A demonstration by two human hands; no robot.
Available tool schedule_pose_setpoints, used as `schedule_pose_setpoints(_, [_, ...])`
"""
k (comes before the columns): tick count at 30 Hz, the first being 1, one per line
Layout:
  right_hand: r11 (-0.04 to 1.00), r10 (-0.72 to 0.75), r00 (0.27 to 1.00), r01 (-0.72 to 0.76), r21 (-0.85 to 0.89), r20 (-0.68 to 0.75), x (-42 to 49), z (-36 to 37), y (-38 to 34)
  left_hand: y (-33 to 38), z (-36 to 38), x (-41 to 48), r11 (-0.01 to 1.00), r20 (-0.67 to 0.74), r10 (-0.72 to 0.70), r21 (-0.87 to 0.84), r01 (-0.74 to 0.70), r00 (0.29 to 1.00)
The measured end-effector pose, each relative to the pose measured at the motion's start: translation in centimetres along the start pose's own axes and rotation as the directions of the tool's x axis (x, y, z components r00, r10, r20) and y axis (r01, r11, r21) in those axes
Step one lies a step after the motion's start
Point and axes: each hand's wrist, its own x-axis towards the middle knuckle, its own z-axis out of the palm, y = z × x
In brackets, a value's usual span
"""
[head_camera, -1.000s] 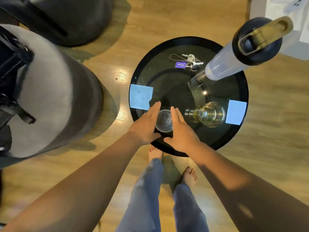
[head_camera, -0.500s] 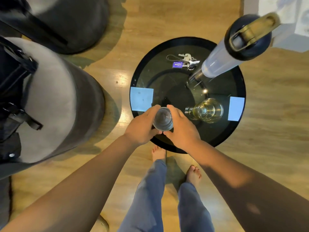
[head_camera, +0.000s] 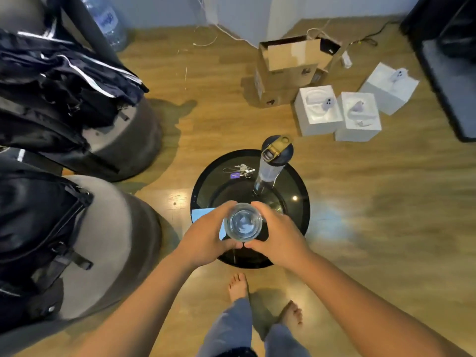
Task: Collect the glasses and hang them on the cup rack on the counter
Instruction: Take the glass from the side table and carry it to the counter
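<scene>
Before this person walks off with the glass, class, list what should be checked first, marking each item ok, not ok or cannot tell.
1. Grip: left hand and right hand both curl round the glass: ok.
2. Glass upright, mouth up: ok.
3. Glass apart from the water bottle: ok.
4. Other glasses left on the table: hands cover part of it: cannot tell.
5. Route to the cup rack: rack not in view: cannot tell.
</scene>
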Motion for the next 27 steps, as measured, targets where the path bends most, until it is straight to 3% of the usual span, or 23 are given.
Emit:
schedule_pose_setpoints(8, [0.989,-0.002,0.988,0.025,0.149,-0.154,-8.3,-9.8,-0.2,11.9,-0.4,0.4,0.977,0.009,0.204,-0.068,-0.203,0.979])
schedule_pose_setpoints(15, [0.959,0.035,0.933,0.069,0.275,-0.358,-18.1,-18.9,3.3,24.3,3.1,0.1,0.941,0.071,0.315,-0.155,-0.301,0.946])
schedule_pose_setpoints(27, [0.888,0.191,0.707,0.172,0.427,-0.681,-33.6,-29.7,14.4,43.5,16.2,3.2,0.859,0.271,0.46,-0.376,-0.347,0.846])
